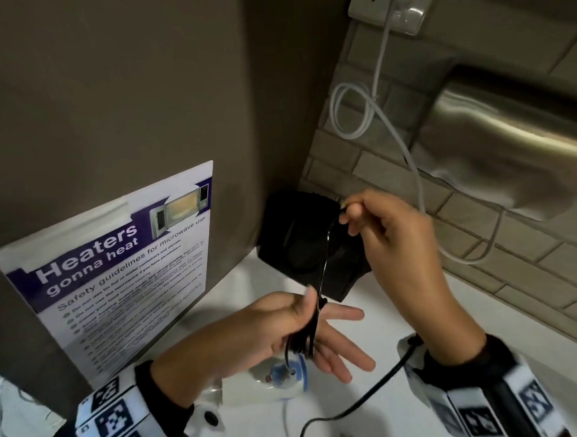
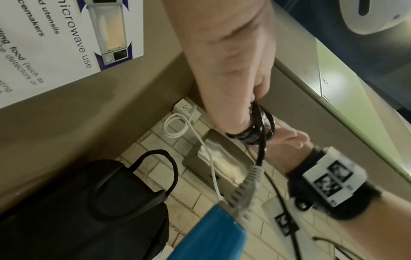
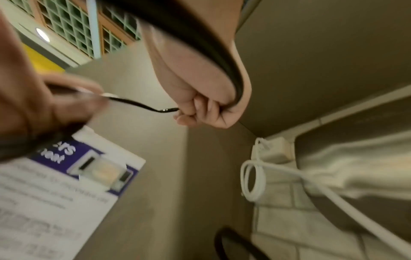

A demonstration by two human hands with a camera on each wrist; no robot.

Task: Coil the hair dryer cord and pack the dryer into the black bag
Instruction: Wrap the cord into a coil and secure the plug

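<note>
My left hand (image 1: 312, 327) hovers over the white counter with several black loops of the cord coil (image 1: 304, 341) wound round its straight fingers and my thumb pressing on them. In the left wrist view the cord coil (image 2: 255, 130) sits bunched at the fingers. My right hand (image 1: 349, 217) is raised above and pinches the black cord (image 1: 325, 252), which runs taut down to the coil. The white and blue hair dryer (image 1: 275, 378) lies on the counter under my left hand. Against the corner behind stands the black bag (image 1: 296, 241), also seen in the left wrist view (image 2: 77, 211).
A microwave safety poster (image 1: 121, 271) is taped to the brown panel on the left. A white cable (image 1: 349, 112) hangs from a wall socket (image 1: 386, 12) over the tiled wall, beside a steel wall unit (image 1: 512, 128). Slack black cord (image 1: 355, 407) trails across the white counter (image 1: 424, 321).
</note>
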